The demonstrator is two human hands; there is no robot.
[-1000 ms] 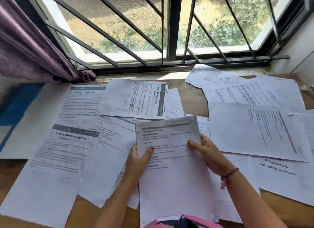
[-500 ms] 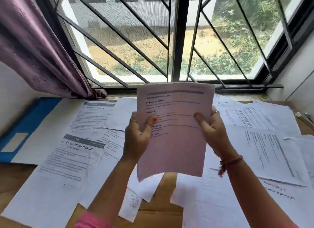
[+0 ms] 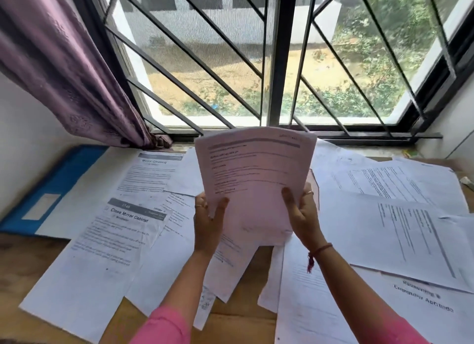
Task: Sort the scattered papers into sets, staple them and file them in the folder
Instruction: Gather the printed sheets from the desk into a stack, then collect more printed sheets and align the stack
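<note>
- Head view: we held one printed sheet upright above the desk, our left hand pinching its lower left edge, thumb across the front, and our right hand pinching its lower right edge the same way.
- To the left of our left hand, the sheets headed "Close Mirror Cabinet" and "Mirror Cleaning" lay flat and overlapping, not gathered into any set.
- To the right of our right hand, more loose papers were spread over the wooden desk, some lapping one another.
- Far to the left of our left hand, the blue folder lay against the wall with a white page over part of it; we could not tell whether anything was filed inside.
- We saw no stapler in view.
- Our judgement: sorting had barely begun. We appeared to be reading this sheet to decide its set; grouping, stapling and filing all remained.
</note>
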